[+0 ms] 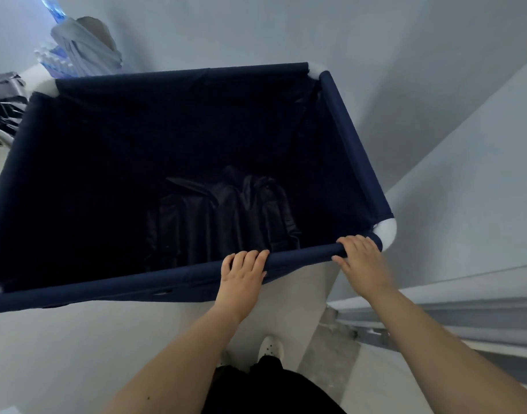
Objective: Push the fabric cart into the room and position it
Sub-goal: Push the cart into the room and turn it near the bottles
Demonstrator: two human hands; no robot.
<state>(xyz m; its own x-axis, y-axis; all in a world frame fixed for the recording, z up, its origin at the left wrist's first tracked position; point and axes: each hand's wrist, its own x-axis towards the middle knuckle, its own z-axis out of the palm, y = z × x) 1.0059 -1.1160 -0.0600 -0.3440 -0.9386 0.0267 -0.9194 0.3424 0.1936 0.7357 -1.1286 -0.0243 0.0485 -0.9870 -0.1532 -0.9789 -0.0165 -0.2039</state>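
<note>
Fabric cart (353,144): navy, fills frame centre, directly at 12 o'clock of the person.
Left hand (241,273): fingers curled over near rail.
Right hand (362,258): clasping same rail, beside white corner joint (386,231) at 2 o'clock.
Contents: dark crumpled cloth (223,216).

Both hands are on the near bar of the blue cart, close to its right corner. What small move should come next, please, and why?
Probably slide the left hand leftward along the near bar. Both it and the right hand grip near the right corner, so pushing may swing the fabric cart toward the wall close on its right.
</note>
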